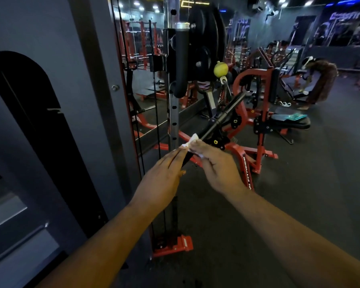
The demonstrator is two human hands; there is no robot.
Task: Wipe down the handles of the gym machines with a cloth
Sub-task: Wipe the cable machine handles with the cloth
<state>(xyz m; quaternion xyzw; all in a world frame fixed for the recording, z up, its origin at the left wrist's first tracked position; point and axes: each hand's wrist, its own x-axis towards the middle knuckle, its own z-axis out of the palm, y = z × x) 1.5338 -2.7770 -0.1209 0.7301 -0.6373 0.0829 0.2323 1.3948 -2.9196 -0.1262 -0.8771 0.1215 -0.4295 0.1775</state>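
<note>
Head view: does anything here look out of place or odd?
Mildly: a teal cloth lies left on the black bench at right, away from both hands. Nothing looks spilled or damaged.

The handle slants from centre up toward 1 o'clock. The cloth sits on its lower end, between the left hand at 7 o'clock and the right hand at 5 o'clock. The weight plates hang at 12 o'clock behind; the seat lies at 3 o'clock.

White soft cloth, crumpled. Black matt handle, smooth. Red painted metal frame, slightly glossy. Perforated bare steel upright at centre, dull. Dark rubbery floor, matt. Glossy mirror, upper centre.
</note>
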